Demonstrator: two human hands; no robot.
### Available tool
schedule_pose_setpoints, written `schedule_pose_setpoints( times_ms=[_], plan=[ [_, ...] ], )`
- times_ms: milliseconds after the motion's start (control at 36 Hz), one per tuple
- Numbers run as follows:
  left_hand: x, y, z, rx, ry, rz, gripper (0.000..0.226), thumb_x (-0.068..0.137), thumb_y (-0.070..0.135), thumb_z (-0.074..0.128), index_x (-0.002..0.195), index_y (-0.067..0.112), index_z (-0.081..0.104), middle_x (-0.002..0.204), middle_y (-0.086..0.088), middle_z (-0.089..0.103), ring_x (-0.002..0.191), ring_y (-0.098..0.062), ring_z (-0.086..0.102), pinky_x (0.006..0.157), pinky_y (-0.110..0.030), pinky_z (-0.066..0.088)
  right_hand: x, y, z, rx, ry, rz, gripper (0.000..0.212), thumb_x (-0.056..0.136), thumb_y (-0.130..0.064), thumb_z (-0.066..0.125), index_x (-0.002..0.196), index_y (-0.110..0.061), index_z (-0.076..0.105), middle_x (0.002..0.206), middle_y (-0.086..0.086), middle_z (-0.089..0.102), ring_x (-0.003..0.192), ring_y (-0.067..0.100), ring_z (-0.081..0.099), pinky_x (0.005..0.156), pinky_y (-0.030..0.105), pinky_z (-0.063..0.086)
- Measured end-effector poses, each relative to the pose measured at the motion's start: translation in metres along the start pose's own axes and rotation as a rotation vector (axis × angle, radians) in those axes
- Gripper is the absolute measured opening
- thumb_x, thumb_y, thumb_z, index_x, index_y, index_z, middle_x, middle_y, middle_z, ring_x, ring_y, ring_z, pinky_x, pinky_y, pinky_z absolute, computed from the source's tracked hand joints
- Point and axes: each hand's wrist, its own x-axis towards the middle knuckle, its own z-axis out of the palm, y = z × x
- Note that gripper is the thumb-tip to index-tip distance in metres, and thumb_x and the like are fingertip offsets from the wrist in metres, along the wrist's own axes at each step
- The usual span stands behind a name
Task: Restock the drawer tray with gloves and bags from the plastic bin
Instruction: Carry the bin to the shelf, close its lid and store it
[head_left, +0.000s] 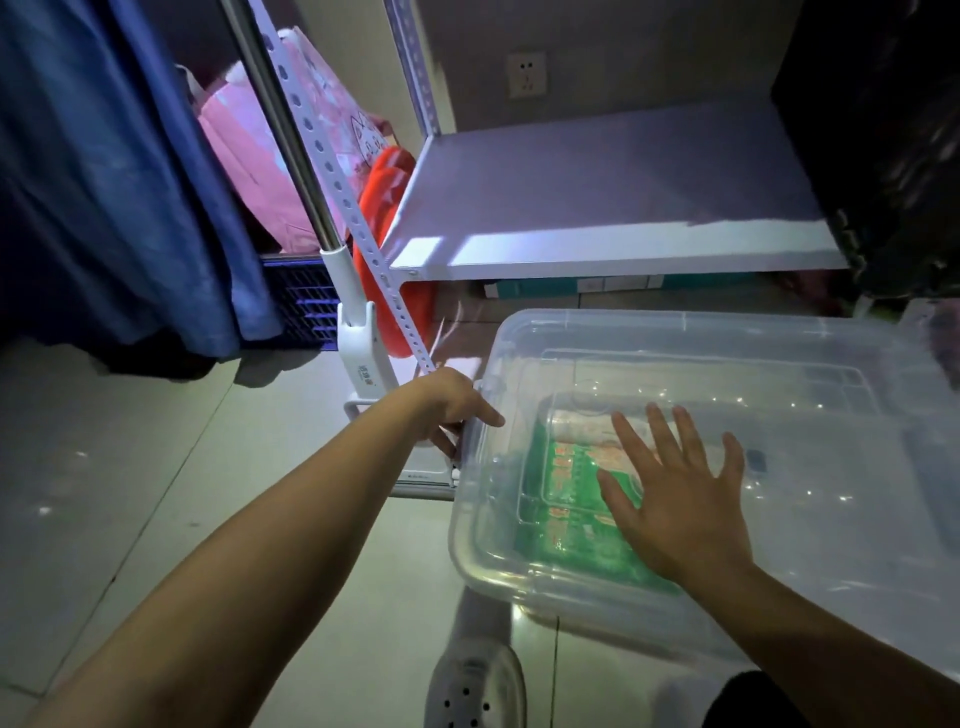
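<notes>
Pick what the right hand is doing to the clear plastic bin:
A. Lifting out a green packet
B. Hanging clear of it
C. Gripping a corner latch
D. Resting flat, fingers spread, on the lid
D: the right hand lies open with fingers spread on the lid of the clear plastic bin, above the green packet inside.

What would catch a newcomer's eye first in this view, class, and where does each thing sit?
The big clear plastic bin on the floor at lower right, lid on, with a green printed packet showing through. The right hand lies spread flat on the lid, while the left hand grips the bin's left edge. Behind stands a white metal shelf.
</notes>
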Motion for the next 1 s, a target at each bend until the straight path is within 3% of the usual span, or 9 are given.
schedule_pose_setpoints(
  times_ms=[139, 222, 278, 361, 472, 639, 778, 861, 1000],
  plan=[
    [-0.008, 0.010, 0.012, 0.184, 0.172, 0.088, 0.036, 0.082, 0.009, 0.079, 0.110, -0.005, 0.061, 0.099, -0.021, 0.069, 0.078, -0.035, 0.072, 0.056, -0.047, 0.062, 0.001, -0.001, 0.000, -0.005, -0.009, 0.010, 0.074, 0.088, -0.073, -0.003, 0.156, -0.044, 0.007, 0.167, -0.002, 0.004, 0.154, 0.023, -0.002, 0.116, 0.058, -0.011],
    [-0.011, 0.013, 0.021, 0.376, 0.250, 0.142, 0.034, 0.083, 0.014, 0.074, 0.110, 0.000, 0.059, 0.096, -0.016, 0.067, 0.078, -0.033, 0.072, 0.064, -0.046, 0.063, 0.000, -0.002, -0.001, 0.005, -0.025, 0.011, 0.074, 0.088, -0.073, -0.004, 0.155, -0.045, 0.006, 0.167, -0.002, 0.004, 0.153, 0.023, -0.004, 0.116, 0.059, -0.012],
    [-0.010, 0.015, 0.027, 0.560, 0.297, 0.191, 0.049, 0.085, 0.024, 0.069, 0.127, 0.008, 0.051, 0.118, -0.016, 0.064, 0.095, -0.034, 0.068, 0.082, -0.047, 0.060, 0.001, -0.002, -0.002, 0.006, -0.032, 0.009, 0.074, 0.087, -0.073, -0.005, 0.155, -0.045, 0.002, 0.167, -0.003, 0.000, 0.153, 0.022, -0.009, 0.115, 0.059, -0.016],
    [-0.012, 0.022, 0.044, 0.730, 0.329, 0.396, 0.088, 0.090, 0.044, 0.063, 0.158, 0.029, 0.008, 0.166, -0.010, 0.011, 0.146, -0.038, 0.026, 0.113, -0.055, 0.035, 0.001, -0.003, -0.006, 0.032, -0.048, -0.002, 0.072, 0.088, -0.073, 0.000, 0.155, -0.045, 0.002, 0.167, -0.004, -0.003, 0.152, 0.020, -0.013, 0.114, 0.057, -0.021],
    [-0.014, 0.031, 0.084, 0.692, 0.400, 0.735, 0.084, 0.092, 0.062, 0.049, 0.157, 0.034, 0.004, 0.167, -0.003, -0.001, 0.153, -0.029, 0.006, 0.122, -0.049, 0.016, -0.005, 0.011, -0.015, 0.051, -0.038, -0.040, 0.073, 0.087, -0.073, 0.008, 0.154, -0.045, 0.011, 0.167, -0.004, -0.007, 0.152, 0.021, -0.017, 0.111, 0.057, -0.025],
    [-0.010, 0.008, 0.148, 0.887, 0.378, 0.885, 0.078, 0.080, 0.083, 0.002, 0.148, 0.052, -0.019, 0.162, 0.006, -0.024, 0.151, -0.026, -0.018, 0.119, -0.054, -0.010, -0.017, 0.121, -0.060, -0.030, 0.024, 0.143, 0.078, 0.086, -0.076, 0.032, 0.154, -0.044, 0.013, 0.167, -0.005, -0.011, 0.152, 0.020, -0.013, 0.117, 0.059, -0.007],
    [-0.010, -0.009, 0.170, 0.888, 0.327, 0.899, 0.070, 0.081, 0.080, -0.007, 0.146, 0.056, -0.020, 0.163, 0.006, -0.022, 0.151, -0.027, -0.021, 0.118, -0.056, -0.015, -0.018, 0.200, -0.106, 0.722, 0.074, 0.647, 0.070, 0.089, -0.055, 0.060, 0.150, -0.033, 0.033, 0.161, 0.004, 0.029, 0.130, 0.023, 0.039, 0.104, 0.044, 0.031],
    [-0.012, -0.011, 0.170, 0.896, 0.335, 0.897, 0.070, 0.083, 0.080, -0.007, 0.146, 0.056, -0.020, 0.162, 0.005, -0.024, 0.150, -0.027, -0.024, 0.118, -0.057, -0.015, -0.020, 0.232, -0.109, 1.210, -0.020, 0.991, 0.076, 0.083, -0.065, 0.059, 0.148, -0.033, 0.035, 0.156, 0.007, 0.033, 0.134, 0.035, 0.038, 0.102, 0.055, 0.034],
    [-0.017, -0.011, 0.176, 0.914, 0.348, 0.900, 0.073, 0.082, 0.080, -0.009, 0.150, 0.052, -0.015, 0.162, 0.004, -0.022, 0.149, -0.029, -0.025, 0.118, -0.058, -0.015, -0.019, 0.250, -0.084, 1.310, -0.228, 1.042, 0.081, 0.080, -0.073, 0.055, 0.143, -0.023, 0.043, 0.130, 0.018, 0.057, 0.111, 0.042, 0.060, 0.098, 0.058, 0.046]
  ],
)
